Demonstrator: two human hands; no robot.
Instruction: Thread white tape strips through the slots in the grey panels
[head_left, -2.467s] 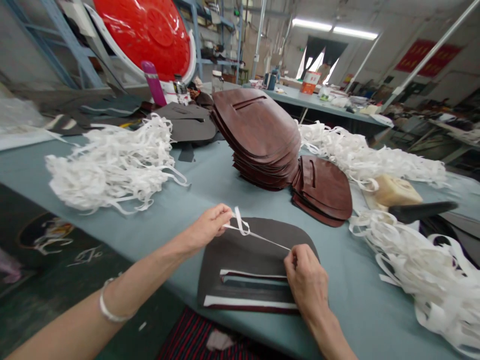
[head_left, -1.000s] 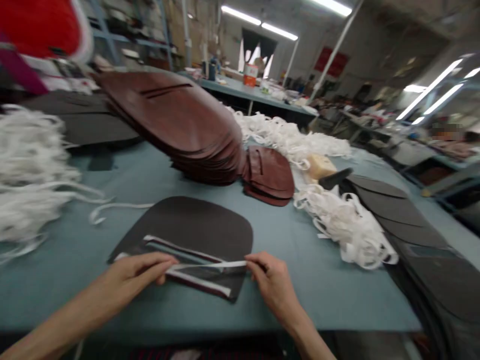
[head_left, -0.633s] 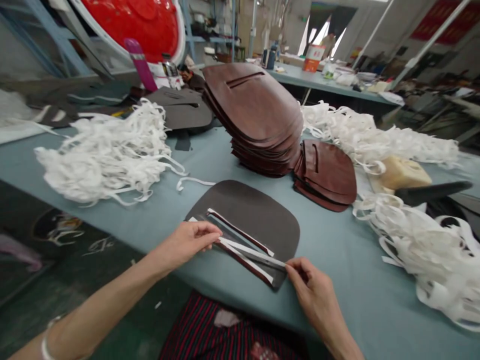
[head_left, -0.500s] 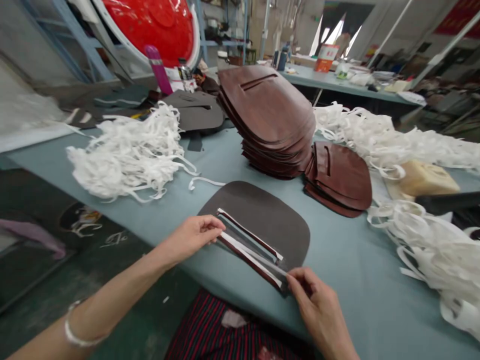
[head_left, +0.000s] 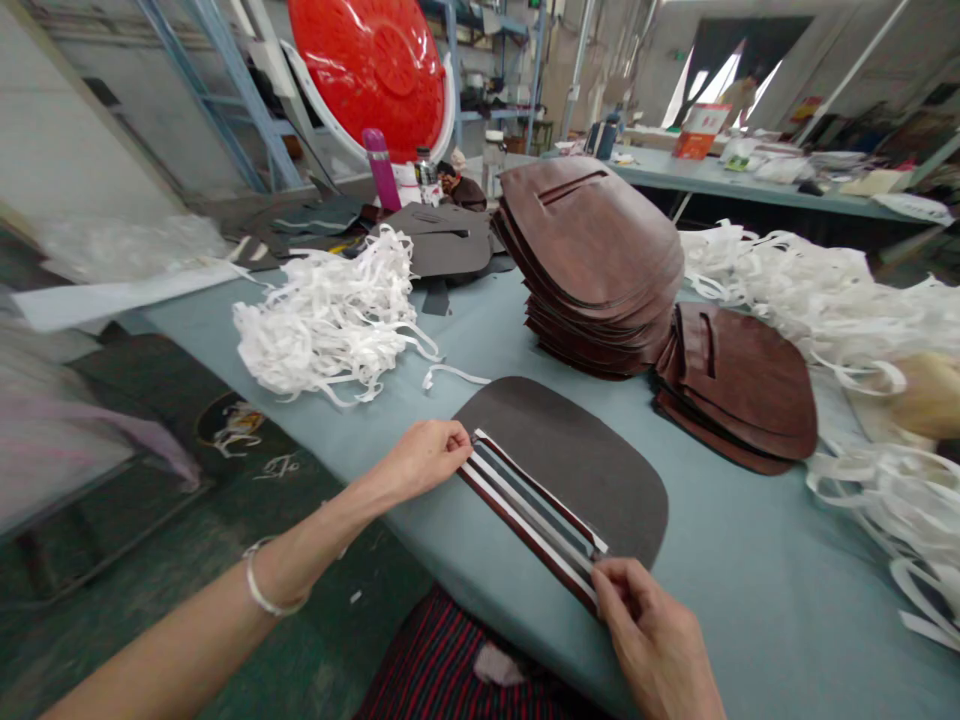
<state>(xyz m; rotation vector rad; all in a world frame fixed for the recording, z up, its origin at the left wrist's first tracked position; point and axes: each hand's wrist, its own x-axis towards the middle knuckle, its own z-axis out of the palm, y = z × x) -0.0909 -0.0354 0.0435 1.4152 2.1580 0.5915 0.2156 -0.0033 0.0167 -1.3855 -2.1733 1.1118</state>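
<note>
A dark brown rounded leather panel (head_left: 570, 470) lies on the blue-grey table cover (head_left: 720, 570), with a long slot edged in white and maroon. A white strip (head_left: 532, 515) runs along the slot. My left hand (head_left: 420, 462) pinches the strip's near end at the slot's upper end. My right hand (head_left: 645, 640) grips the other end at the panel's lower edge. Behind the panel stands a tall stack of reddish-brown leather panels (head_left: 592, 265), and a smaller stack (head_left: 735, 395) leans beside it.
Tangled white strips form heaps at the left (head_left: 330, 320) and right (head_left: 795, 280) of the table. Dark panels (head_left: 442, 250) lie at the back, near a pink flask (head_left: 382, 170) and a large red disc (head_left: 367, 70). A striped cloth (head_left: 450, 660) shows below the table edge.
The white strip, earlier held up above the panel, now lies along the slot between my hands. The panel has turned so the slot runs diagonally, and my hands have moved to its two ends.
</note>
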